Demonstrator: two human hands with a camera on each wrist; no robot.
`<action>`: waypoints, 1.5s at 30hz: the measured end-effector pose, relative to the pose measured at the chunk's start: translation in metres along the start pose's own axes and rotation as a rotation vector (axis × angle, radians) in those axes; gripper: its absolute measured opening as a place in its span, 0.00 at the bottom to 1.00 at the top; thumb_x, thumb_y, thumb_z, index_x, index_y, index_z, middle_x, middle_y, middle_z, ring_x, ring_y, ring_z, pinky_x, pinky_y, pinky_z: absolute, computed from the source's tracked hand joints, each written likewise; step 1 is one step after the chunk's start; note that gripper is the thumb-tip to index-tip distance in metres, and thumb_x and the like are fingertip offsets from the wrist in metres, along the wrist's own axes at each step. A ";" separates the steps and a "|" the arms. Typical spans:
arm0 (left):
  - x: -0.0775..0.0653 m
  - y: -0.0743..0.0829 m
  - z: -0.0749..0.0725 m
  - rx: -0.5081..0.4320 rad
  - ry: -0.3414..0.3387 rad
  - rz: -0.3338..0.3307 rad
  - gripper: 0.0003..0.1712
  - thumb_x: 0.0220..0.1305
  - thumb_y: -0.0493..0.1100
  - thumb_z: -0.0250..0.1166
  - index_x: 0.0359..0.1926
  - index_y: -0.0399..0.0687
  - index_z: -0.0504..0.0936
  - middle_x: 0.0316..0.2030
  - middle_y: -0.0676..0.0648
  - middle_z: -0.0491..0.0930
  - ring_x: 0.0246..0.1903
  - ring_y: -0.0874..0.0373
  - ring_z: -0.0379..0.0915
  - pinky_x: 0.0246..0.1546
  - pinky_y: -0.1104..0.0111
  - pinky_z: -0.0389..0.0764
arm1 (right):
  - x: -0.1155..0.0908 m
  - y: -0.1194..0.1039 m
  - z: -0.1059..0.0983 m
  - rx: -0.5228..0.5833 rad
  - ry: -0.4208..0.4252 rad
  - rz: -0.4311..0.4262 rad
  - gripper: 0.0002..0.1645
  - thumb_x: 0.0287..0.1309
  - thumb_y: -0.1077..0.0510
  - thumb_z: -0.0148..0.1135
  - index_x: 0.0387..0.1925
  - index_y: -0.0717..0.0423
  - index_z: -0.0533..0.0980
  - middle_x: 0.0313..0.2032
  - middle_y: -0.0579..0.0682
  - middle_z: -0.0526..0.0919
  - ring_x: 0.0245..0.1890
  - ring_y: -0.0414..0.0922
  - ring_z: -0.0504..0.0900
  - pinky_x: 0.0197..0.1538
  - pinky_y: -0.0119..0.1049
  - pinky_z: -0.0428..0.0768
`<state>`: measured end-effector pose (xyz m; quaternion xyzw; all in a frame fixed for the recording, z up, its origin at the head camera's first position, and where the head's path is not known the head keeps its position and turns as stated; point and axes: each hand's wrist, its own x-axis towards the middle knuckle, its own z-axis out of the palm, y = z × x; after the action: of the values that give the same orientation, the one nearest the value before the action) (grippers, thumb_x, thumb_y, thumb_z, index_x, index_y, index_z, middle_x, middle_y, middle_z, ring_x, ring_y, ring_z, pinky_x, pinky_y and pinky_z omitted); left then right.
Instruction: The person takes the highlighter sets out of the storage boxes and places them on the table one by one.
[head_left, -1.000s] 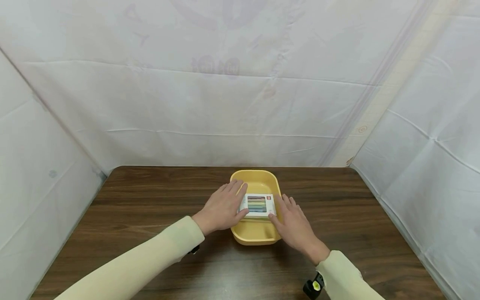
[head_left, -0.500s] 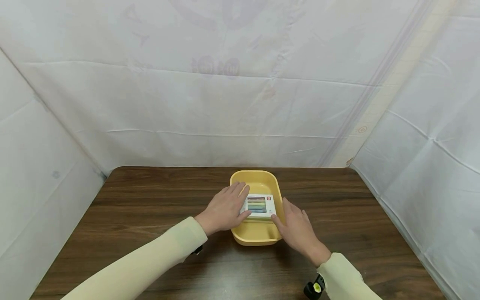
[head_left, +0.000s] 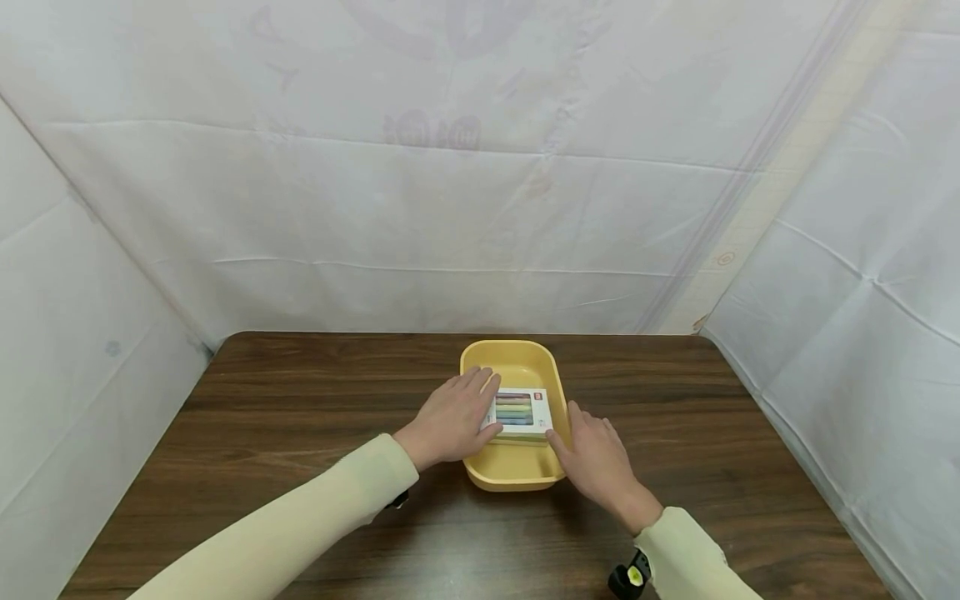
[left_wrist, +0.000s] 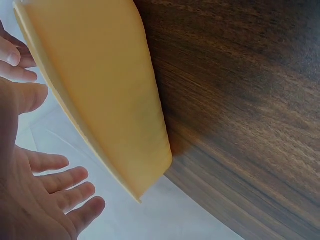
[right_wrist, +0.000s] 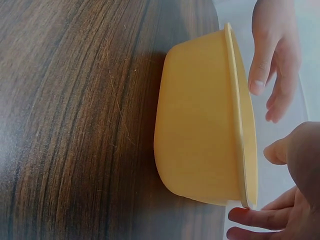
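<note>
A white box (head_left: 542, 417) with a window showing several coloured sticks lies inside a yellow plastic basin (head_left: 513, 483). A thin greenish edge shows below the box's front side. My left hand (head_left: 450, 421) hovers over the basin's left rim, fingers extended, covering the left end of the box. At the right rim is my right hand (head_left: 600, 462), its thumb by the box's lower right corner and its fingers outside the basin. Both wrist views show relaxed, spread fingers above the basin wall (right_wrist: 200, 120); the box is hidden there.
The basin stands on a dark wood-grain table (head_left: 322, 392), near its back edge. White sheeting (head_left: 450, 208) hangs behind the table and along both sides. A black wrist strap device (head_left: 628, 577) sits at the right cuff.
My left hand has shifted slightly to the right over the box. The right hand has drawn slightly back and to the right, its thumb moving to the box's corner. Basin and box stay put.
</note>
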<state>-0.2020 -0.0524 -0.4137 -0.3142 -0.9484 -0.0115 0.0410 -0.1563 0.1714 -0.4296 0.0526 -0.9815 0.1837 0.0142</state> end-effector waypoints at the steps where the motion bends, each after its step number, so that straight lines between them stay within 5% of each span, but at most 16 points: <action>1: 0.000 0.000 0.000 -0.001 -0.002 0.001 0.40 0.67 0.61 0.54 0.70 0.40 0.60 0.68 0.40 0.63 0.69 0.45 0.58 0.68 0.56 0.63 | 0.000 0.000 0.000 -0.005 0.003 -0.001 0.40 0.66 0.45 0.53 0.65 0.74 0.61 0.59 0.69 0.73 0.61 0.62 0.72 0.66 0.61 0.62; 11: 0.003 0.000 0.006 0.001 0.005 0.017 0.40 0.67 0.60 0.54 0.69 0.39 0.61 0.67 0.39 0.64 0.69 0.46 0.59 0.68 0.57 0.63 | 0.003 0.002 0.002 0.021 0.016 0.005 0.36 0.65 0.45 0.55 0.61 0.72 0.68 0.53 0.66 0.79 0.56 0.59 0.78 0.65 0.59 0.65; 16: 0.005 0.000 0.008 -0.001 -0.002 0.013 0.40 0.67 0.60 0.54 0.70 0.39 0.61 0.68 0.40 0.64 0.69 0.46 0.58 0.68 0.57 0.63 | 0.005 0.004 0.002 0.043 0.021 0.060 0.31 0.64 0.46 0.57 0.57 0.65 0.72 0.38 0.55 0.84 0.36 0.49 0.82 0.43 0.47 0.78; 22: 0.006 0.000 0.009 -0.002 0.002 0.016 0.40 0.67 0.60 0.54 0.69 0.39 0.61 0.67 0.39 0.64 0.69 0.46 0.59 0.68 0.57 0.63 | 0.007 0.005 0.001 0.124 -0.019 0.107 0.24 0.65 0.48 0.57 0.52 0.64 0.73 0.27 0.49 0.78 0.21 0.40 0.73 0.24 0.32 0.71; 45: 0.013 0.001 0.012 -0.046 -0.037 0.034 0.39 0.65 0.60 0.56 0.68 0.40 0.62 0.65 0.42 0.66 0.66 0.50 0.61 0.67 0.59 0.65 | 0.010 0.012 0.008 0.146 -0.083 0.175 0.17 0.66 0.48 0.54 0.38 0.61 0.73 0.21 0.49 0.73 0.17 0.42 0.71 0.20 0.32 0.68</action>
<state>-0.2128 -0.0428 -0.4248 -0.3314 -0.9430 -0.0268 0.0163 -0.1678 0.1784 -0.4404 -0.0250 -0.9661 0.2528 -0.0463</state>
